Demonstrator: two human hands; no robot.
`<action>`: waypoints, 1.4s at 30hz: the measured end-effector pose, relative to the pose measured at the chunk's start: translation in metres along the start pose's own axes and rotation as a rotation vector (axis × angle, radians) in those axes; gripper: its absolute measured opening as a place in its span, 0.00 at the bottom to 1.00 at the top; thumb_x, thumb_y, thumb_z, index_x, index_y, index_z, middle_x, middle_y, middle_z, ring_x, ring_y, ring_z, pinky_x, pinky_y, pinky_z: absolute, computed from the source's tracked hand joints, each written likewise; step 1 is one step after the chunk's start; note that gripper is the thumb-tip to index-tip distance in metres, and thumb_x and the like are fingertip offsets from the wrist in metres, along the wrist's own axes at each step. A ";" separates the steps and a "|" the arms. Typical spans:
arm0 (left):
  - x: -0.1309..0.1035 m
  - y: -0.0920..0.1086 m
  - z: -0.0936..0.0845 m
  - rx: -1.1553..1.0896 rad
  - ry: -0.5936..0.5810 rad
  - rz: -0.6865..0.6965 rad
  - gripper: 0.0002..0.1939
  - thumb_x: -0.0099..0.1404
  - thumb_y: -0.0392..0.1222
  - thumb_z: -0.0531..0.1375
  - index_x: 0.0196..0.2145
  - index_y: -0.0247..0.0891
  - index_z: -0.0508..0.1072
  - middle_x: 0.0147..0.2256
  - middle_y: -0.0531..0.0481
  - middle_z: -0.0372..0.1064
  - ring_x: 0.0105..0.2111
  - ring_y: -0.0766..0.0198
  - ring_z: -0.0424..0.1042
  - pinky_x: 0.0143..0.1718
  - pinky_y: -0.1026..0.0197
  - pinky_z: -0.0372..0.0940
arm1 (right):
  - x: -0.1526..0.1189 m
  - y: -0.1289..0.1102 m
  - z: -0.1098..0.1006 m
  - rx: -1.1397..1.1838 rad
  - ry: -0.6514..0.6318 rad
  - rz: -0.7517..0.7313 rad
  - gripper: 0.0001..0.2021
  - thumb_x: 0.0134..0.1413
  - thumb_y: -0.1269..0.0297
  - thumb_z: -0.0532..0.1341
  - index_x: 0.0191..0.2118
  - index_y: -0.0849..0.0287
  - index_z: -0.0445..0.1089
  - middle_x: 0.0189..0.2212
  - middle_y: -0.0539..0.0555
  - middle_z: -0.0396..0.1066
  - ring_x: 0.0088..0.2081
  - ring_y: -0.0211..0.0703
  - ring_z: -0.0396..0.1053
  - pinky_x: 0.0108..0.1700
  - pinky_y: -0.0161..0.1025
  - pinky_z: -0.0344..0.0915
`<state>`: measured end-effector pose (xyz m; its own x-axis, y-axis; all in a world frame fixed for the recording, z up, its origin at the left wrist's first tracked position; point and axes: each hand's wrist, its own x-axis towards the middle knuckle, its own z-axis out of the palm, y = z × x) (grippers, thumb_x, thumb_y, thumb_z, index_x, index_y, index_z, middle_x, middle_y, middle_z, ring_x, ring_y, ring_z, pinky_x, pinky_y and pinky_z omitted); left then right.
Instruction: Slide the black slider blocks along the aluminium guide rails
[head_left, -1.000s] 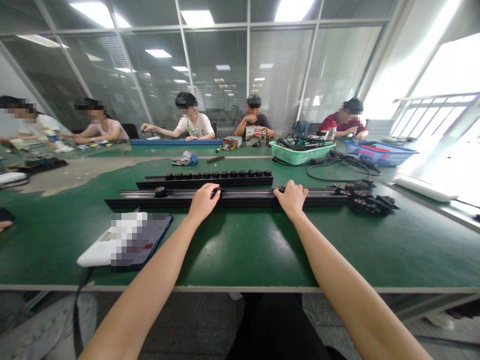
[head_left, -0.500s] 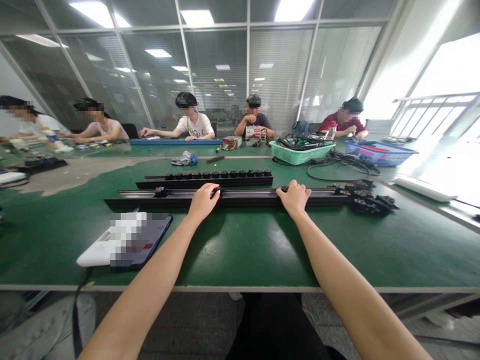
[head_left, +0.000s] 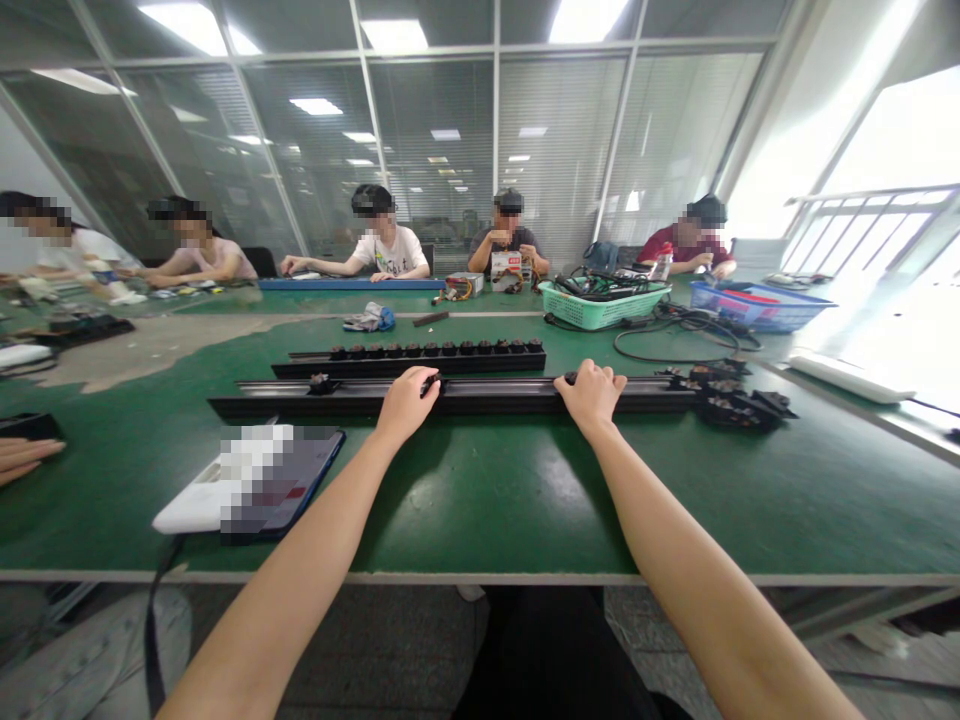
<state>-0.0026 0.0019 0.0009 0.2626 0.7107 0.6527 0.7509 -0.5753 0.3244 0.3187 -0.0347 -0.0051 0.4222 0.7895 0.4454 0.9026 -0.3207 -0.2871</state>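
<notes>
While looking across the green tabletop (head_left: 495, 500), see long black rail (head_left: 495, 404) laid left to right, crosswise to the forearms, directly under both sets of fingers. Just beyond, parallel, note shorter rail (head_left: 480, 363). Place black heap (head_left: 742, 408) nearer right hand (head_left: 591, 395), lone part (head_left: 321, 384) nearer left hand (head_left: 405, 405). Read left fingers as pinching small dark piece (head_left: 430, 383), right ones as curled around partly hidden piece (head_left: 570, 378).

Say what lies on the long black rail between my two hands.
In the head view, the long black rail is bare between the left hand and right hand.
</notes>
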 end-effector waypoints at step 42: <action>-0.001 0.002 -0.002 -0.003 -0.006 -0.009 0.15 0.70 0.42 0.56 0.49 0.38 0.78 0.51 0.41 0.77 0.51 0.51 0.76 0.57 0.48 0.70 | 0.004 0.004 -0.004 -0.028 0.000 0.031 0.18 0.61 0.59 0.56 0.49 0.69 0.70 0.48 0.72 0.72 0.53 0.62 0.62 0.53 0.51 0.53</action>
<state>-0.0026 -0.0005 0.0022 0.2597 0.7184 0.6453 0.7514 -0.5701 0.3323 0.3243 -0.0351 -0.0007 0.4501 0.7788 0.4369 0.8910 -0.3594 -0.2773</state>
